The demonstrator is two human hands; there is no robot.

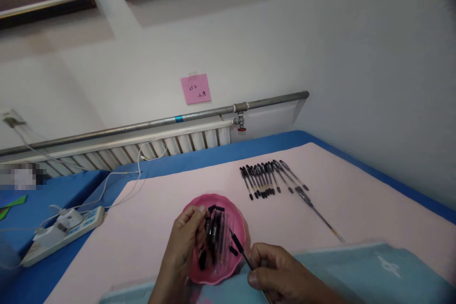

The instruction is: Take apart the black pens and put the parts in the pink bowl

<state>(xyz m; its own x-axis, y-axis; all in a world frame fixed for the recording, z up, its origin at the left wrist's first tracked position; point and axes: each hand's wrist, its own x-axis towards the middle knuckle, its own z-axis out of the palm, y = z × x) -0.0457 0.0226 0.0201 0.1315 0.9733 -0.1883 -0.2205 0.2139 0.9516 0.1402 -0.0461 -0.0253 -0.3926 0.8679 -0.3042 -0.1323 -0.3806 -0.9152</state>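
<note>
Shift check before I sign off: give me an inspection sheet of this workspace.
Surface: pink mat over a blue table cover.
Job's things: pink dish holding black pen parts; a row of black pens lies on the mat beyond it, with one separate pen refill to its right.
Clutter: nothing seen on the mat.
Grips: left hand reaches into the dish, fingers on the pen parts; right hand pinches a thin black pen piece, its tip over the dish.
Cables: white power strip at the left with plugs and white cords trailing to the wall.
Surroundings: white radiator, grey pipe, pink sticky note on the wall.
</note>
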